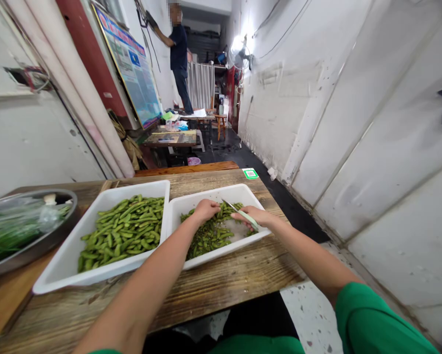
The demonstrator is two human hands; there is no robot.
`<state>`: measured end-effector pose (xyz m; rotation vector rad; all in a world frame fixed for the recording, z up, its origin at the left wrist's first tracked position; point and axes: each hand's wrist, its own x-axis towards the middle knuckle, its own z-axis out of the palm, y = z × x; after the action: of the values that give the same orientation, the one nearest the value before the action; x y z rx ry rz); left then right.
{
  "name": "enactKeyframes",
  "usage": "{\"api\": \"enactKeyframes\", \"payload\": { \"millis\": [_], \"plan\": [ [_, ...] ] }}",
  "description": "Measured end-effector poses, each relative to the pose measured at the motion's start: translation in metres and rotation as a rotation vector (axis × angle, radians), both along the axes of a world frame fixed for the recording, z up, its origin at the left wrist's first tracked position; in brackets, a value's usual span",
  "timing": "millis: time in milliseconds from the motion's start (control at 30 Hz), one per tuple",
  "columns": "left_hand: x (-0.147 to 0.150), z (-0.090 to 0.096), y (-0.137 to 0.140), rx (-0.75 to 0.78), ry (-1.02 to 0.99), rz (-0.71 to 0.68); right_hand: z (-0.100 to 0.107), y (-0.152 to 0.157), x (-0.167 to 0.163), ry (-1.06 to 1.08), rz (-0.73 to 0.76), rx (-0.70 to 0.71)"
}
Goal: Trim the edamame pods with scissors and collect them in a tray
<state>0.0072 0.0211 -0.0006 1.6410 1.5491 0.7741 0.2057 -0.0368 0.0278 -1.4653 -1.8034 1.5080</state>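
Note:
My right hand [254, 215] is closed round the pale green handle of a pair of scissors [249, 220], whose metal blades point up and left over the right white tray [239, 243]. Beside the blade tips, my left hand [206, 210] has its fingers pinched together above the pods; what they grip is too small to make out. Small edamame pods [211, 236] cover the left part of this tray, and some lie at its far side. A second white tray [58, 275] on the left holds a heap of larger-looking edamame pods [123, 228].
The trays stand on a wooden table [221, 285]. At the far left is a metal basin [71, 211] with bagged green vegetables [17, 231]. A wooden bench [187, 168] runs behind the table. Further back, a person [179, 49] stands on a table, reaching to the wall.

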Motion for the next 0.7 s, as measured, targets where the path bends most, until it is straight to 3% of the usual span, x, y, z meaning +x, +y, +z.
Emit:
{"api": "enactKeyframes", "payload": {
  "millis": [200, 433, 700],
  "plan": [
    [0.0003, -0.0004, 0.0036, 0.115, 0.029, -0.02, 0.0019, -0.0012, -0.0006, 0.016, 0.012, 0.009],
    [0.0029, 0.001, 0.0001, 0.084, -0.027, -0.001, -0.001, -0.0004, 0.0003, 0.051, 0.046, 0.046],
    [0.0083, 0.0065, -0.0063, -0.183, -0.214, -0.015, -0.0023, -0.0019, 0.0002, 0.011, 0.054, 0.031]
  ]
}}
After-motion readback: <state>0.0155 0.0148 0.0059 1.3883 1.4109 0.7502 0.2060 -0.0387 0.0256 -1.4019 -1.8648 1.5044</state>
